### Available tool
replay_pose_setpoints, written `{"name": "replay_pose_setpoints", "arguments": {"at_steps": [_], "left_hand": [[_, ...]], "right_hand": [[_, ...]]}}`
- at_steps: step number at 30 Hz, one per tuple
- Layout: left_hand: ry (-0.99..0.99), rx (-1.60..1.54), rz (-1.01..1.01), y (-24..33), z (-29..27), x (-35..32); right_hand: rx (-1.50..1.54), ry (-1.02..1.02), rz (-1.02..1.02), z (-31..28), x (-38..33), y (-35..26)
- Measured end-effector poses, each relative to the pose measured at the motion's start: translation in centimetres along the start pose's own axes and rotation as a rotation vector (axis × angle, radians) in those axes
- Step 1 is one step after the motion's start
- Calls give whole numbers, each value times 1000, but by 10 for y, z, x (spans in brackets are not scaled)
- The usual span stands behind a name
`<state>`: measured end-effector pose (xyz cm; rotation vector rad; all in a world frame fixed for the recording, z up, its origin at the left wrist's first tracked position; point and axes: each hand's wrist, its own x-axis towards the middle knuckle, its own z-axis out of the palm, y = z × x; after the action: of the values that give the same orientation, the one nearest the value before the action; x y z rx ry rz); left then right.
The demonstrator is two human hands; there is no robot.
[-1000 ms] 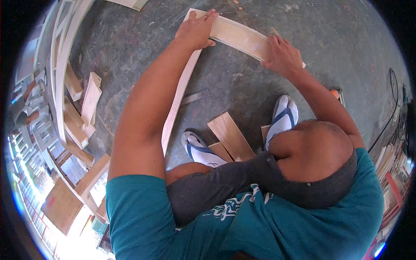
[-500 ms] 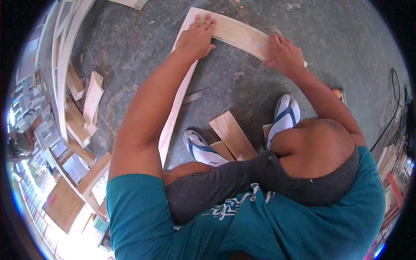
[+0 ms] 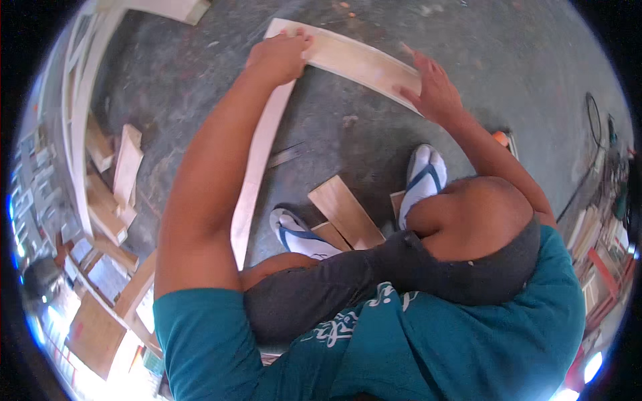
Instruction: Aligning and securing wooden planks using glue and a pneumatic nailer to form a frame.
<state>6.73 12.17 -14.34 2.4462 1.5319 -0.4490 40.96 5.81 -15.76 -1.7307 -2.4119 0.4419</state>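
Observation:
Two pale wooden boards meet in a corner on the floor in front of me. The long board runs back toward my left side, and the cross board stretches off to the right. At the corner, my left hand is closed over the wood, fingers bent across the cross board's left end. My right hand is over that board's right end, fingers and thumb spread apart. Whether its palm touches the wood is hidden. A thin metal strip, blurred, lies beside the long board.
Short board pieces lie between my feet in flip-flops. Several wood offcuts and a long pale frame are on the left. On the right are a black cable, stacked wood strips and an orange object.
My left hand has gone from lying flat to bending over the corner. My right hand's fingers have spread. The seam near the corner no longer shows, and the whole view has shifted slightly.

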Motion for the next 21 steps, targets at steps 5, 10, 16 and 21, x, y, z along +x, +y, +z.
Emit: {"name": "replay_pose_setpoints", "arguments": {"at_steps": [5,10,16,21], "left_hand": [[136,6,29,-28,13,0],[24,-4,-26,-10,-11,1],[-19,-209,-211,-14,-17,-3],[-314,-199,-341,16,-87,-7]], "right_hand": [[69,169,236,-41,-66,93],[-342,-71,410,-61,-187,166],[-40,-282,905,-159,-197,8],[-91,-417,342,-167,-153,-37]]}}
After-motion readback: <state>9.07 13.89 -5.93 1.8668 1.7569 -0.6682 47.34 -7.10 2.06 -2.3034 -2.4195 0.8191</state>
